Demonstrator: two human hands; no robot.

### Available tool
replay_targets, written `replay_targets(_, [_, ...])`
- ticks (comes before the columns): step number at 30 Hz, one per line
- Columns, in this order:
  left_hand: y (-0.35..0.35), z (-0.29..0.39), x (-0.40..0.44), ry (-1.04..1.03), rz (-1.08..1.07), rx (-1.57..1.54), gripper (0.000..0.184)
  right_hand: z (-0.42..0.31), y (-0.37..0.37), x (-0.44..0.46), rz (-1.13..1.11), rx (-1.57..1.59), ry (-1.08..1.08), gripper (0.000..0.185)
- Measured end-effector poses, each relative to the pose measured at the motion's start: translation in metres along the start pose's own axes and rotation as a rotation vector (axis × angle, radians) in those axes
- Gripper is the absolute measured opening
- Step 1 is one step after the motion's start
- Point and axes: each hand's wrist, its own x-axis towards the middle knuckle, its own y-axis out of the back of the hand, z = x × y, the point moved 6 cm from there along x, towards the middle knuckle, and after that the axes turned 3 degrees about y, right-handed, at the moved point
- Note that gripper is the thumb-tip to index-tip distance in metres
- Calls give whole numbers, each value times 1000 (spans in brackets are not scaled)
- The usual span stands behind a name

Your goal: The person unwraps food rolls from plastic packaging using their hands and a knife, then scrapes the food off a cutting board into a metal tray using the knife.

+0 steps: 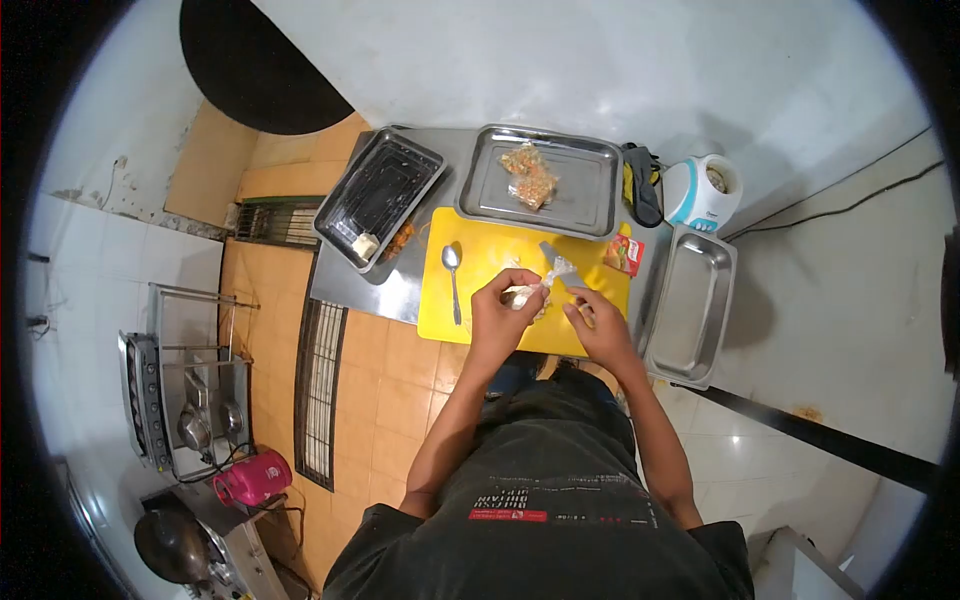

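Note:
My left hand (503,308) pinches a small clear plastic bag (562,268) with something whitish inside, its loose end pointing away to the right. Close beside it, my right hand (602,328) has its fingers curled; whatever they may hold is too small to make out. Both hands are over a yellow cutting board (440,300). A knife (574,282) lies on the board, partly behind the bag and by my right fingertips. To the left on the board rests a metal spoon (452,270).
A metal tray (590,210) behind the board holds bagged orange bits (533,187). Left is a dark tray (375,190) with a pale block (365,245). Right are a red packet (624,255), a deep steel pan (690,300), a white-blue appliance (700,190) and dark gloves (645,190).

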Motion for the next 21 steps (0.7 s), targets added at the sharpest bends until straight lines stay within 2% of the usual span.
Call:
replay_targets(1, [0,2,2,24,-39,-2,18,-9,-4,6,5,-7,-12,38])
replay_targets(3, [0,4,8,44,-87,-8,18,-16,-21,18,-11,677,-207,31])
replay_targets(10, [28,17,24,90,-135,-83,22,-59,-31,50,60,850,-174,25])
replay_targets(14, [33,33,32,107,-246,-107,22,-84,-25,56,97,938,-188,25])
replay_targets(16, [29,39,35,110,-298,-190,24,-89,-28,55,57,1196,-300,28])
replay_targets(21, [35,44,36,159,-365,-169,25,-96,-29,52,-36,1375,-326,28])
